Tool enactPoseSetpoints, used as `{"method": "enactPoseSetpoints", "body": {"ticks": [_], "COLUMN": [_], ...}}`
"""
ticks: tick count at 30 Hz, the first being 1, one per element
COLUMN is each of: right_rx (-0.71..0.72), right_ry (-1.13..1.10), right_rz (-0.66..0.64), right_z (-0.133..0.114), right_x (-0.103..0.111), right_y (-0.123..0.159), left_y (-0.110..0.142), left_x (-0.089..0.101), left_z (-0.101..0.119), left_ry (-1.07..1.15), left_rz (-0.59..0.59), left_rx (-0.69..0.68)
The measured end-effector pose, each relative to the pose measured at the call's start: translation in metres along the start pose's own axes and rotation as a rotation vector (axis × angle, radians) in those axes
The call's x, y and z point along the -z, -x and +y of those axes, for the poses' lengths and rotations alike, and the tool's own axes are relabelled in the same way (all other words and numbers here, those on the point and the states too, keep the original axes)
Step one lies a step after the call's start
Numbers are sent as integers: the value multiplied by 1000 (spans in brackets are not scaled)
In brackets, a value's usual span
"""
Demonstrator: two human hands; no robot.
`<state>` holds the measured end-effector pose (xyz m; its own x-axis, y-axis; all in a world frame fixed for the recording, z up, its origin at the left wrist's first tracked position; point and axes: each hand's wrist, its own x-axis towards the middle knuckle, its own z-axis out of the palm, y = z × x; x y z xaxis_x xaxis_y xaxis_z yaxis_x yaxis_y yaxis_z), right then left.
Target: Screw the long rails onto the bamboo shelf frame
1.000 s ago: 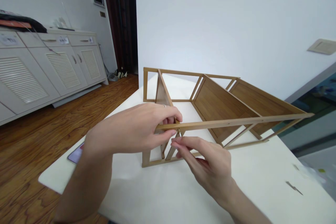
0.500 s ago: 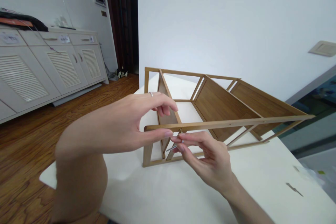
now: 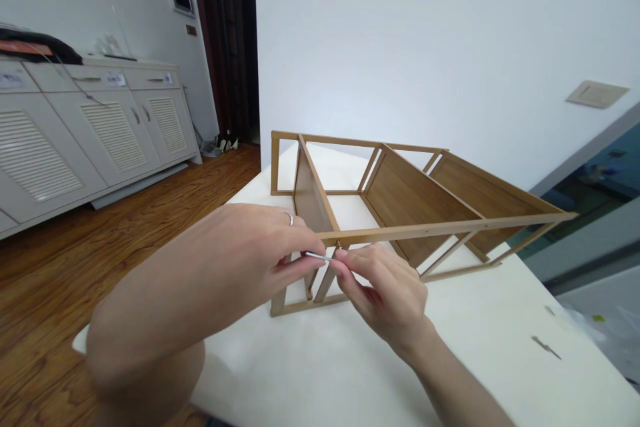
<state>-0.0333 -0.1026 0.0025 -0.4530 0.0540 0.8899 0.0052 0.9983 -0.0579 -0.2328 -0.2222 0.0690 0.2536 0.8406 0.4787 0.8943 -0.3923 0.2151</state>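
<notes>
1. Head view, hands: the left hand [image 3: 235, 250], a ring on one finger, and the right hand [image 3: 384, 293] meet at the near rail, both sets of fingers closed in a pinch around a slim hex key [image 3: 318, 256].
2. Head view, frame: the bamboo shelf frame [image 3: 425, 229] stands on the white table [image 3: 450, 333], its near rail raised and just behind the key, toward the table's far edge.
3. Head view, surroundings: a small metal tool [image 3: 546, 347] lies near the table's right edge, and a louvred cabinet [image 3: 107, 130] stands beyond the left edge.
</notes>
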Motion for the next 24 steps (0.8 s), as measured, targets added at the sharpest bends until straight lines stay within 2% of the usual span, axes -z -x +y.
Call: {"method": "enactPoseSetpoints", "body": {"ticks": [4,10,13,16,21,24], "right_rx": [-5,-162,-226,-232,-399,-387], "right_ry": [60,3,-87,-129,-265,-155], "right_rz": [11,-14,-2,-15,-64,-104], "right_z": [-5,-12,-13,-12,-7,-3], "right_x": [-1,2,3,3,9,16], "right_y": [-4,-10,-11,-11,-8,-9], "left_y": [-5,-22,-26,-24,-22,-26], "left_x": [5,7,5,3,-4,-8], "left_z": [-6,-6,-7,-11,-19,-24], "left_ry": [37,232,285,227,120,117], "left_rz": [34,-37,11,25,-100,-120], "left_rx": [-8,-8,8,16,18,21]}}
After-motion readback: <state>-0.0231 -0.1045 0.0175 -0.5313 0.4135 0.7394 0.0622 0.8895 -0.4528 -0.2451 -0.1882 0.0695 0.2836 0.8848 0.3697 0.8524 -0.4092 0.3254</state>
